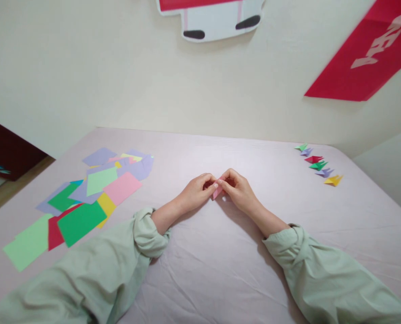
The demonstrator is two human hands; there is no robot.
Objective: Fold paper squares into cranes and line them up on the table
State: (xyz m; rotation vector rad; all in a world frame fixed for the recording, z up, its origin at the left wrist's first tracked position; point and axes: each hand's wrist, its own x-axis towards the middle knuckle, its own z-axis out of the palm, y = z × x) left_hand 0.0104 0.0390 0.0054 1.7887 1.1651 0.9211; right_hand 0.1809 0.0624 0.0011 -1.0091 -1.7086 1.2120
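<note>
A small folded piece of pink origami paper (216,192) is pinched between my two hands above the middle of the table. My left hand (199,189) grips its left side with thumb and fingers closed. On the other side, my right hand (237,189) pinches its upper part, the thumb lying across the paper. The fingers cover much of the paper, so its full folded shape is hidden.
Loose coloured paper sheets (82,222) lie overlapping on the left of the cloth-covered table (200,279). Several small folded paper cranes (318,166) stand in a row at the right. A wall (136,81) with a red banner (359,63) rises behind.
</note>
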